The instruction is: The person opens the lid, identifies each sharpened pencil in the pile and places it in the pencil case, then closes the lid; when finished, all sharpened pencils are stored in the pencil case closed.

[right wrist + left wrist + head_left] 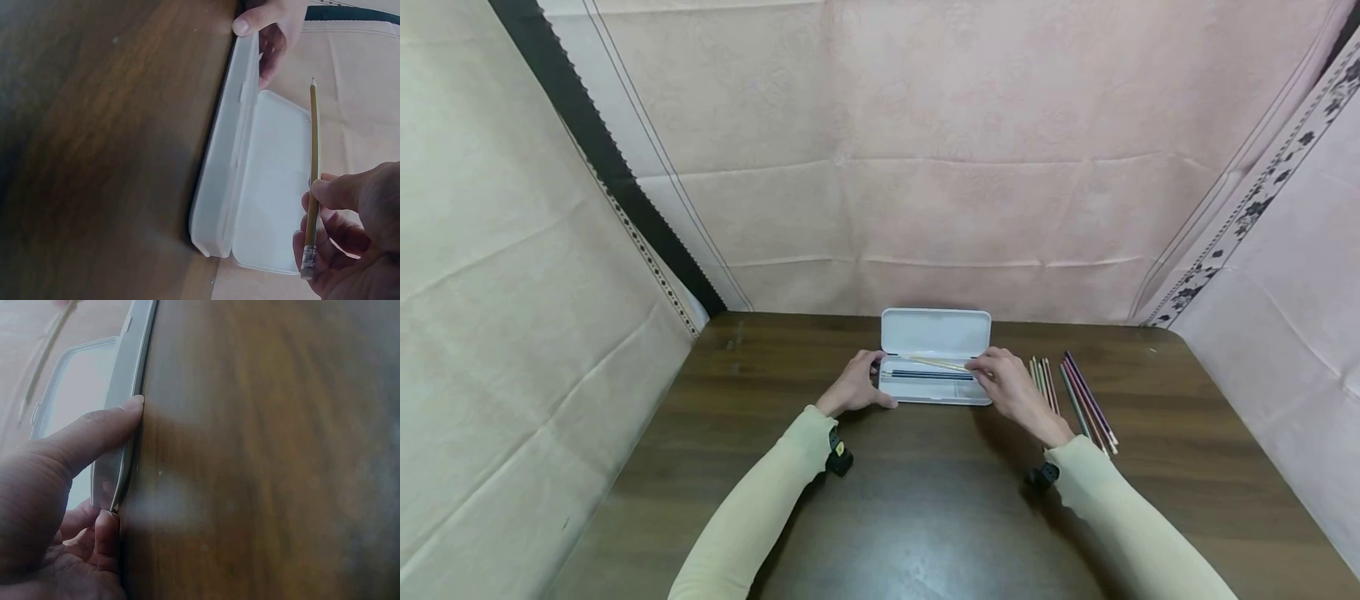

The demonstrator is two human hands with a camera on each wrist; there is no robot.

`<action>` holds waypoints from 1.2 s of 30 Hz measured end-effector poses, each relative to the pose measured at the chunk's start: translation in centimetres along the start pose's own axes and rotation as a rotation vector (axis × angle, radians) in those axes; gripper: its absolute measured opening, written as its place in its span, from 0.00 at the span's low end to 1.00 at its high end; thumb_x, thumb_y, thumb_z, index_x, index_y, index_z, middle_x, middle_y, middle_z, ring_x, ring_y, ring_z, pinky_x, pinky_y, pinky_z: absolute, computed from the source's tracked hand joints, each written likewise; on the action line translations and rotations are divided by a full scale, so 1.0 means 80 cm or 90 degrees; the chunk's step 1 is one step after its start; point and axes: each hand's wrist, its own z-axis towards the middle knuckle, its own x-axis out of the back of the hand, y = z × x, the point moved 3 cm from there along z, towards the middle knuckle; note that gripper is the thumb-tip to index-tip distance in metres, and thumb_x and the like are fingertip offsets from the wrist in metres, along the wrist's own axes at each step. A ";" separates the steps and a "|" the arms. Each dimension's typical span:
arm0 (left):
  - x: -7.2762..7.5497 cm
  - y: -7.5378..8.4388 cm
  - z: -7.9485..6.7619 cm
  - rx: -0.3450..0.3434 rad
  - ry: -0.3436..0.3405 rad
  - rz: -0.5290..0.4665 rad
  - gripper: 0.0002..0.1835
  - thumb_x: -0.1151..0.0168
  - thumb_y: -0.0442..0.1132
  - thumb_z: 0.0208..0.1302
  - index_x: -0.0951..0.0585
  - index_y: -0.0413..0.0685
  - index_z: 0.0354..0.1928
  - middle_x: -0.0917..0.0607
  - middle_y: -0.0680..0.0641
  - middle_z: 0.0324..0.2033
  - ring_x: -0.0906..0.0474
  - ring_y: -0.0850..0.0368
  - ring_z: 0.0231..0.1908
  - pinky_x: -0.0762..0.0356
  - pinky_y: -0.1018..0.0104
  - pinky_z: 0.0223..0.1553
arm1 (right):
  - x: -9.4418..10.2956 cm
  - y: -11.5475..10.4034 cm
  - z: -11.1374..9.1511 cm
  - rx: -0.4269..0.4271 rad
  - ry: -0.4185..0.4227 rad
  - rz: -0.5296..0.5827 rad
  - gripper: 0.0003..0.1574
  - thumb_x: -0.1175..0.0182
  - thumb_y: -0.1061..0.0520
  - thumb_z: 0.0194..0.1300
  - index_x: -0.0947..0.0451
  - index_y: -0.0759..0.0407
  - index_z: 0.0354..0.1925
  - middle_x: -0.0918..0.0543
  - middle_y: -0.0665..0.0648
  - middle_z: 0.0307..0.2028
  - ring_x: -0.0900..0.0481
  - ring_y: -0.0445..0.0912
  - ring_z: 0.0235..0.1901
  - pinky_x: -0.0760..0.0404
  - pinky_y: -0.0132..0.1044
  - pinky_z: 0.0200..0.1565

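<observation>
A white pencil case (936,332) lies with its lid raised on the wooden table, several dark pencils (925,375) side by side in its tray. My left hand (857,383) grips the case's left end; in the left wrist view the thumb (103,431) presses the front wall and curled fingers touch the corner. Over the case's right part, my right hand (1009,385) pinches a yellow pencil (314,137) between thumb and fingers. Its sharpened tip points toward the left hand, and its metal-banded eraser end (308,261) sticks out below the fingers.
Right of the case, partly behind the right hand, lies a group of pencils (1045,379). Beside it is another group of coloured pencils (1086,400). Pale cloth (970,208) hangs behind the table (880,517) and on both sides.
</observation>
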 end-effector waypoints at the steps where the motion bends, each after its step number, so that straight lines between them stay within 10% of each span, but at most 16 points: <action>1: 0.000 0.000 0.000 0.002 0.000 -0.001 0.52 0.14 0.44 0.57 0.33 0.46 0.81 0.30 0.39 0.76 0.29 0.42 0.71 0.27 0.44 0.77 | -0.002 0.001 0.002 0.000 -0.006 -0.001 0.11 0.35 0.70 0.74 0.09 0.68 0.49 0.10 0.65 0.45 0.15 0.58 0.46 0.14 0.54 0.48; 36: 0.002 0.000 0.000 0.000 -0.003 -0.018 0.54 0.14 0.42 0.57 0.34 0.45 0.82 0.31 0.38 0.77 0.29 0.41 0.72 0.29 0.43 0.77 | -0.057 0.020 0.047 -0.019 -0.071 -0.020 0.10 0.35 0.73 0.71 0.09 0.71 0.46 0.10 0.67 0.43 0.13 0.59 0.45 0.12 0.58 0.54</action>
